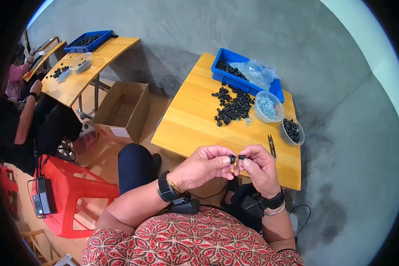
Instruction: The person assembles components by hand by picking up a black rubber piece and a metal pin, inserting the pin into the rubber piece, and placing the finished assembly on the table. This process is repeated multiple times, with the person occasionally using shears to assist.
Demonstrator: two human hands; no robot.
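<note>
Close together over the near edge of the wooden table, both of my hands pinch small parts. My left hand holds a small round black part between thumb and fingers, its ringed end showing. In my right hand is another small black piece, mostly covered by the fingertips. The two pieces are apart by a narrow gap. Beyond my hands lies a loose pile of small black parts. A pair of black thread snips rests on the table, past my right hand.
On my table stand a blue tray with black parts and a plastic bag, a tub of small silvery pieces and a tub of black parts. To the left are a cardboard box, a red stool and another person's table.
</note>
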